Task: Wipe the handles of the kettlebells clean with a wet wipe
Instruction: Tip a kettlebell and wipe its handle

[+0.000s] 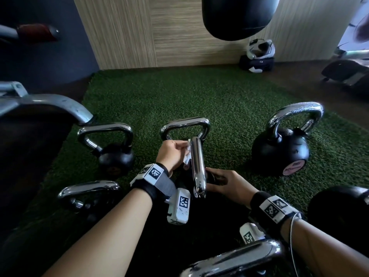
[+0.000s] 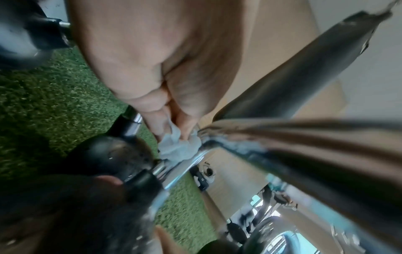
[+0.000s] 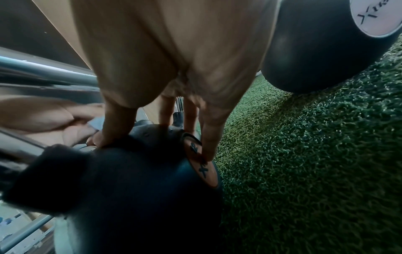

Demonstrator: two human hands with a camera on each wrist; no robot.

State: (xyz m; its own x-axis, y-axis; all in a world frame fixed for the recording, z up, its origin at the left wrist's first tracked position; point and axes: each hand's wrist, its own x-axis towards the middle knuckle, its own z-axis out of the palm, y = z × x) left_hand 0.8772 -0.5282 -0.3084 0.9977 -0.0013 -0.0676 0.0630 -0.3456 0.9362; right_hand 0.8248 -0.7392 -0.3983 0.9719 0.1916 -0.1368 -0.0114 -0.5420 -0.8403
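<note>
Several black kettlebells with chrome handles stand on green turf point(image 1: 199, 100). My left hand point(image 1: 182, 149) pinches a crumpled white wet wipe point(image 1: 187, 156) against the left side of the chrome handle point(image 1: 197, 166) of the middle kettlebell. In the left wrist view the wipe point(image 2: 178, 147) is bunched between thumb and fingers where it meets that handle point(image 2: 293, 137). My right hand point(image 1: 218, 179) grips this kettlebell's black body point(image 3: 141, 185) from the right. Its thumb lies on top and its fingers point(image 3: 206, 137) reach over the orange label point(image 3: 203, 166).
More kettlebells surround it: one at left point(image 1: 116, 156), a handle just behind point(image 1: 186, 124), a big one with a pink label at right point(image 1: 279, 150), others near my forearms point(image 1: 89, 189) point(image 1: 239, 260). A machine frame point(image 1: 50, 104) stands left, and a punching bag point(image 1: 237, 17) hangs ahead.
</note>
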